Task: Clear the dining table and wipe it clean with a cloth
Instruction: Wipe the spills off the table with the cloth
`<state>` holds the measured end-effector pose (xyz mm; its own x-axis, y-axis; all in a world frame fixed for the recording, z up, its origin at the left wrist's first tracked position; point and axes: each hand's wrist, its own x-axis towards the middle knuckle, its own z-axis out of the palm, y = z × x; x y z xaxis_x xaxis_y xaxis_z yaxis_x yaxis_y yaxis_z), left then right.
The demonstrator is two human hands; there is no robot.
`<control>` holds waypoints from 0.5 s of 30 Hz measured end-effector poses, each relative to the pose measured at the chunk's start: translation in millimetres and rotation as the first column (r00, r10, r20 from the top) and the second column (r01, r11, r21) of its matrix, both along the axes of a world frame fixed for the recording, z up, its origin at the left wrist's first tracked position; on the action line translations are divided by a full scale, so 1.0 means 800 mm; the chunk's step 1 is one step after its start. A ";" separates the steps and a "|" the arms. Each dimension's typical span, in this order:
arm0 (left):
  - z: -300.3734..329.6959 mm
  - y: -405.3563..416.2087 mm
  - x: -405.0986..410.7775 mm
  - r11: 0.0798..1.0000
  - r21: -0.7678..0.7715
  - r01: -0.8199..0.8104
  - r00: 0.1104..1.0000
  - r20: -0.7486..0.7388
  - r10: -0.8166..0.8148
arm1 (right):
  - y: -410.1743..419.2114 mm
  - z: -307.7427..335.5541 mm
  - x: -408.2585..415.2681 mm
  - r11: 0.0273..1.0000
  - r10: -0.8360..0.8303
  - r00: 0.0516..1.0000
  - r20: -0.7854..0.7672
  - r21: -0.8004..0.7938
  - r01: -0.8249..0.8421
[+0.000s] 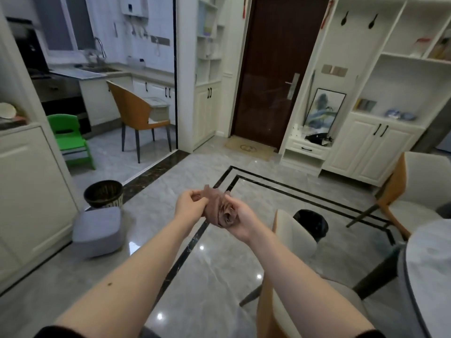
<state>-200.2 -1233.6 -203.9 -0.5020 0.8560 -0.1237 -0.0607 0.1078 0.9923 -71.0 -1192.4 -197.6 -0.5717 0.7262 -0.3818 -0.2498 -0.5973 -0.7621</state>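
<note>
Brown crumpled cloth (220, 207) sits bunched between both hands above the grey marble floor (207, 276): left hand (190, 203) pinches its upper edge, right hand (240, 222) curls under it; the pale round counter (429, 264), seemingly marble, lies right.

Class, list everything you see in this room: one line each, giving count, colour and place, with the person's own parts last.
cloth: one, brown, bunched between both hands
table: one, grey, right edge
chairs: three, orange and white, kitchen, right, foreground
bins: two, dark, left floor, behind foreground chair
stool: one, green, kitchen entrance
cushion: one, grey, left floor
door: one, dark brown, centre back
left hand: grips cloth
right hand: grips cloth
</note>
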 end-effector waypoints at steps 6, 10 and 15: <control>-0.022 0.155 -0.090 0.993 -0.088 0.076 0.991 -0.106 -0.085 | 0.150 -0.030 -0.078 0.997 0.070 0.981 0.181 0.032 -0.077; -0.010 0.261 -0.125 0.971 -0.176 0.160 0.956 -0.218 -0.197 | 0.261 -0.023 -0.107 0.997 0.069 0.981 0.180 0.024 -0.075; 0.000 0.405 -0.162 0.967 -0.207 0.146 0.934 -0.294 -0.204 | 0.405 -0.020 -0.145 0.998 -0.029 0.989 0.146 0.055 0.021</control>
